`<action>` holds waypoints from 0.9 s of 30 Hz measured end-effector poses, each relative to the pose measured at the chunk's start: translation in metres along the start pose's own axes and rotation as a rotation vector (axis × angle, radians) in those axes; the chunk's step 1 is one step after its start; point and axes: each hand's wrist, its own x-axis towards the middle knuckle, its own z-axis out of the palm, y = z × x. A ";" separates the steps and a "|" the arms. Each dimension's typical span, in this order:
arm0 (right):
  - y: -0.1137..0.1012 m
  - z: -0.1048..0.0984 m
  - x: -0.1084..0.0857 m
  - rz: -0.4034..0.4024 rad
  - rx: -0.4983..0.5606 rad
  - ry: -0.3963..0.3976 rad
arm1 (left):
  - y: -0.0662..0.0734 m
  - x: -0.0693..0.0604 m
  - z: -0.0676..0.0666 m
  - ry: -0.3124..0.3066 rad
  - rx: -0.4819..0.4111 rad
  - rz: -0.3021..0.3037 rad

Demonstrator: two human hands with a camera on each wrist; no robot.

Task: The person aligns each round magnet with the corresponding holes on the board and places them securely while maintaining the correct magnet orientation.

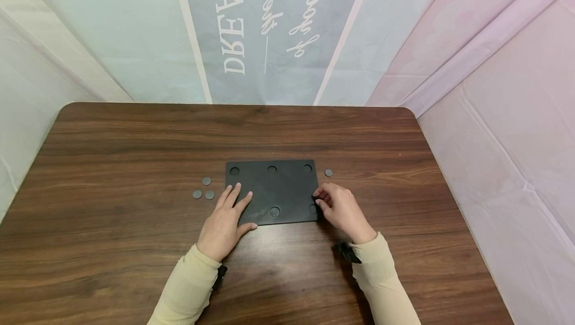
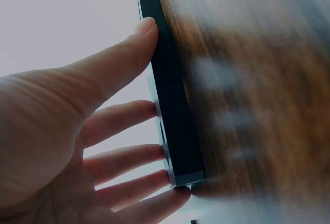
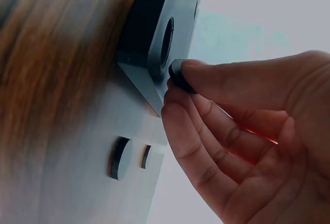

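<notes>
A flat black board with round recesses lies on the table. My left hand rests spread over its near left corner, fingertips on top and thumb against the near edge. At the board's right edge, my right hand pinches a small dark disc between thumb and fingers. The right wrist view shows that disc tilted, close to a round recess near the corner. Whatever lies under my left palm is hidden.
Three grey discs lie left of the board. Another disc lies off its far right corner; the right wrist view shows two discs on the wooden table. Behind the table hangs a printed cloth.
</notes>
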 end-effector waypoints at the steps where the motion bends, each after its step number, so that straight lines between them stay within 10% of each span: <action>1: 0.000 0.000 0.000 0.000 0.005 -0.005 | 0.000 0.000 0.000 0.001 0.000 -0.001; 27: -0.004 0.002 -0.007 -0.050 -0.026 -0.002 | 0.001 0.001 -0.001 -0.012 -0.001 -0.008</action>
